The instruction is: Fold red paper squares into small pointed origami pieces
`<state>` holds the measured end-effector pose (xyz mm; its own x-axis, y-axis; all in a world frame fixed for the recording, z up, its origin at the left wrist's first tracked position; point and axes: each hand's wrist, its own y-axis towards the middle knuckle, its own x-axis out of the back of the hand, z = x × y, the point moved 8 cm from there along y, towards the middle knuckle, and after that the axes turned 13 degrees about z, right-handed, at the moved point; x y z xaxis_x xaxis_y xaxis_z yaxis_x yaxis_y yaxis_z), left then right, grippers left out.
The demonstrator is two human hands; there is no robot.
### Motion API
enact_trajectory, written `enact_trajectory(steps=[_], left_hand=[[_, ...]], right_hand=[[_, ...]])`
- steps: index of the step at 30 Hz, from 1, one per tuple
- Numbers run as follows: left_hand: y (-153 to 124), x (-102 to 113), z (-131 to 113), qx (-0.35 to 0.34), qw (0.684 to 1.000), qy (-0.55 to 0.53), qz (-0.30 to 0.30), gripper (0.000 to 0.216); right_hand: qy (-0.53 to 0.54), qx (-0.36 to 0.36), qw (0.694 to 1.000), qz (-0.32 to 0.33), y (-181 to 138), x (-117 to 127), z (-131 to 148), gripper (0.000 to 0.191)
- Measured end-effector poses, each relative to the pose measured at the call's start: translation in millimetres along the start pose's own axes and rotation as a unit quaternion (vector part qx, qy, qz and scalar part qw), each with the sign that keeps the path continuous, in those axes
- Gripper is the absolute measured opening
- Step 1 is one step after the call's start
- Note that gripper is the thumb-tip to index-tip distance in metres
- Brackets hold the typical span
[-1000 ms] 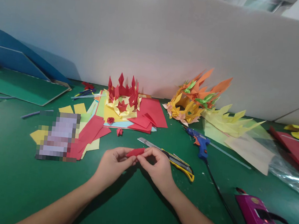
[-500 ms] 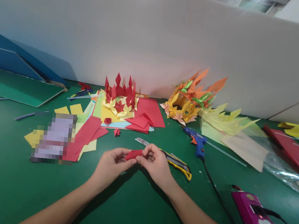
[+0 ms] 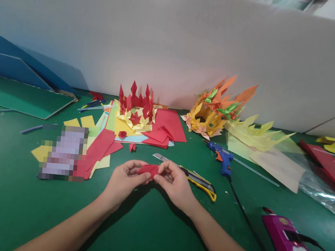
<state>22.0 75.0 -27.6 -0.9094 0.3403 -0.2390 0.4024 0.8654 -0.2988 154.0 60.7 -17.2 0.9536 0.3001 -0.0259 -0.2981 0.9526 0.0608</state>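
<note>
Both hands' fingers — left hand (image 3: 125,178), right hand (image 3: 173,183) — pinching red folded paper (image 3: 149,170).

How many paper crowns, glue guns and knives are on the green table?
Paper crowns: 2, a red and yellow crown and an orange and yellow crown
Blue glue gun: 1
Yellow utility knife: 1
Total: 4

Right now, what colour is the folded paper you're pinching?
Red, plain with no pattern. The head view shows the folded paper between the left hand and right hand.
</note>
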Motion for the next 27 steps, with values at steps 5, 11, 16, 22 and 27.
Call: enact_trajectory(steps=[5, 11, 16, 22, 27], left_hand=[[2.1, -0.5, -0.5, -0.001, 1.000, -0.009, 0.015, 0.041], [2.1, -1.0, -2.1, -0.003, 1.000, -0.014, 0.011, 0.039], [1.3, -3.0, -1.6, -0.009, 1.000, -0.004, 0.004, 0.037], [0.9, -6.5, -5.5, -0.048, 0.999, 0.015, 0.019, 0.034], [-0.6, -4.1, -6.4, -0.041, 0.999, 0.020, 0.012, 0.028]], right_hand=[[0.025, 0.003, 0.999, 0.038, 0.3, -1.9, -1.4, 0.026], [0.020, 0.007, 0.999, 0.029, 0.4, -2.4, -3.0, 0.023], [0.003, 0.002, 1.000, 0.009, 1.5, 0.1, -3.8, 0.023], [0.021, 0.020, 1.000, 0.003, 0.1, -0.9, 3.0, 0.033], [0.014, 0.018, 0.999, 0.029, -0.3, -7.7, 3.2, 0.030]])
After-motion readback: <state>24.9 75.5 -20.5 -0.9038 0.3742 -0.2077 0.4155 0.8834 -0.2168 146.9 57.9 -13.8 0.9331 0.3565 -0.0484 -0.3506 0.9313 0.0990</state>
